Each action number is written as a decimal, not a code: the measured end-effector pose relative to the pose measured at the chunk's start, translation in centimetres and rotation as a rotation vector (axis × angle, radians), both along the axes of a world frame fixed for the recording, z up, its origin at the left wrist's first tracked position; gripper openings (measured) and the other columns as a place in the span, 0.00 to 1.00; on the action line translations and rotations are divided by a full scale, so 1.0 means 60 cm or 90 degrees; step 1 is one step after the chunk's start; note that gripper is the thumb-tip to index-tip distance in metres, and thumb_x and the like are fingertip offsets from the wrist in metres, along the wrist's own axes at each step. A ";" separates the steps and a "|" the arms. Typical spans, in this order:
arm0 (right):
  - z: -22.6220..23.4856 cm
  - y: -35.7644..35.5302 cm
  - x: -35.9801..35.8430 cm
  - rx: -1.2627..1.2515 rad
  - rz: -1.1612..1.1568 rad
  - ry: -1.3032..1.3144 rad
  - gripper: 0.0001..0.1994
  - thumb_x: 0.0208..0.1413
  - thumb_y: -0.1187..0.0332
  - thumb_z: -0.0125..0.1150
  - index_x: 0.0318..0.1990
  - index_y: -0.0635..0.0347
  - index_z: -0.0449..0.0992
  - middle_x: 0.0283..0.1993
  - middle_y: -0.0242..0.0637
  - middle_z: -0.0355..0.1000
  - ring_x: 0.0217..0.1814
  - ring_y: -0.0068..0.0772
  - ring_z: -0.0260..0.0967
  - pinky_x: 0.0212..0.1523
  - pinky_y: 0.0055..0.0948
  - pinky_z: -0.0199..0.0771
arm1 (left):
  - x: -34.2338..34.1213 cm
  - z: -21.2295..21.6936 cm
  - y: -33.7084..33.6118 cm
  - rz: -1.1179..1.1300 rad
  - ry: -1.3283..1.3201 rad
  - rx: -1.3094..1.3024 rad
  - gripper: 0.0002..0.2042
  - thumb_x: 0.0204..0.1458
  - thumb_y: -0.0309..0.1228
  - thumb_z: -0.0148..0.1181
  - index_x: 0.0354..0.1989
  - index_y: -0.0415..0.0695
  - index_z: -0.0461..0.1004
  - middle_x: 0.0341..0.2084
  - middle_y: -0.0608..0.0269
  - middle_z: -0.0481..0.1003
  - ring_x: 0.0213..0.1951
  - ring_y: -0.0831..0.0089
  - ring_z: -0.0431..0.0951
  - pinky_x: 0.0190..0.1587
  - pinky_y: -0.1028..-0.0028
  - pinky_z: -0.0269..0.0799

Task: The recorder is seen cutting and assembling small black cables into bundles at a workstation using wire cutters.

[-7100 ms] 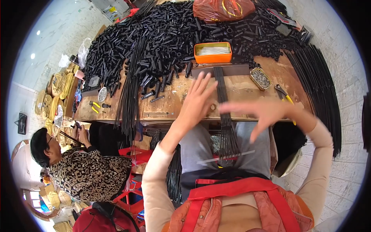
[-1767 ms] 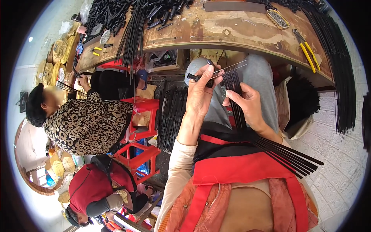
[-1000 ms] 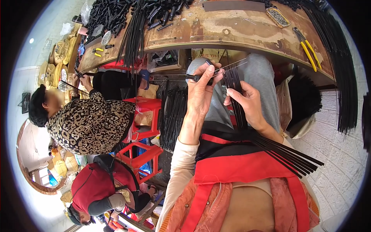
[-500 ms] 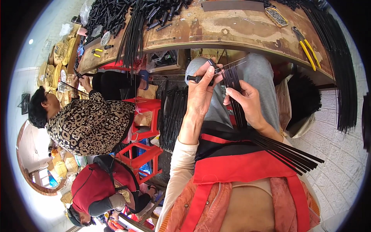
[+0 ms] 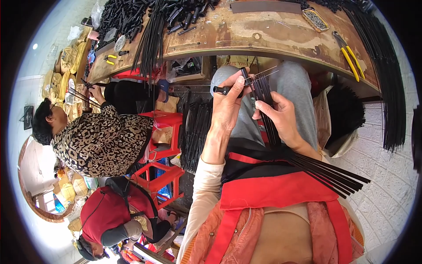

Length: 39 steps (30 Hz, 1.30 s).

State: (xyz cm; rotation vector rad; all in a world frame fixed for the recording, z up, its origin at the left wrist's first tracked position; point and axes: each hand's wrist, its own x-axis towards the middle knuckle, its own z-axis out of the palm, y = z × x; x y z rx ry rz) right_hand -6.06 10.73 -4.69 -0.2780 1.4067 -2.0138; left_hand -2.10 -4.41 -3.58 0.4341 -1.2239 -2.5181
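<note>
Above my lap, my left hand (image 5: 228, 99) is closed around black tubular fittings; one fitting (image 5: 221, 90) sticks out to the left of the palm, and another (image 5: 244, 73) stands up by the fingertips. Thin bare wires (image 5: 269, 70) run from those fingertips to the right, across the far ends of a bundle of thin black rods (image 5: 263, 92). My right hand (image 5: 279, 113) grips this bundle between thumb and fingers. The rods' near ends (image 5: 329, 174) fan out over my red and black apron (image 5: 277, 189). Parts of the fittings are hidden behind my left fingers.
The wooden workbench (image 5: 246, 39) beyond my knees bears heaped black fittings (image 5: 121, 22), a tray of small metal parts (image 5: 315, 20) and yellow-handled pliers (image 5: 349, 57). Black rods (image 5: 391, 88) hang over its right end. Two people sit at left near red stools (image 5: 165, 136).
The fitting at my left fingertips has turned more upright, and the one beside the palm shows less of its length. My right hand has shifted only slightly on the rods.
</note>
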 end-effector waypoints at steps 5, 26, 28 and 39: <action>-0.004 -0.002 0.003 0.010 -0.037 0.028 0.08 0.58 0.70 0.62 0.41 0.65 0.74 0.29 0.32 0.73 0.30 0.19 0.71 0.32 0.20 0.71 | 0.011 0.000 0.008 -0.007 -0.028 0.099 0.17 0.59 0.24 0.55 0.56 0.31 0.69 0.47 0.52 0.75 0.46 0.69 0.77 0.52 0.70 0.73; 0.004 0.008 -0.039 -0.013 0.099 -0.006 0.09 0.61 0.70 0.58 0.42 0.68 0.72 0.34 0.34 0.73 0.35 0.23 0.75 0.37 0.21 0.75 | 0.009 0.007 0.031 0.002 -0.028 0.089 0.18 0.60 0.27 0.55 0.57 0.36 0.68 0.50 0.55 0.75 0.46 0.74 0.77 0.48 0.75 0.73; -0.004 0.010 -0.042 -0.024 0.104 -0.006 0.09 0.61 0.69 0.58 0.42 0.68 0.72 0.34 0.34 0.74 0.34 0.23 0.75 0.36 0.21 0.75 | 0.009 0.008 0.030 -0.004 -0.029 0.094 0.18 0.60 0.28 0.55 0.58 0.37 0.68 0.51 0.56 0.74 0.47 0.74 0.77 0.46 0.76 0.74; 0.001 0.015 -0.048 -0.019 0.124 -0.033 0.10 0.60 0.69 0.60 0.43 0.67 0.74 0.34 0.36 0.75 0.32 0.22 0.74 0.35 0.20 0.72 | 0.013 -0.015 0.019 -0.155 -0.047 0.161 0.21 0.63 0.40 0.50 0.58 0.40 0.67 0.54 0.58 0.72 0.46 0.76 0.74 0.44 0.78 0.70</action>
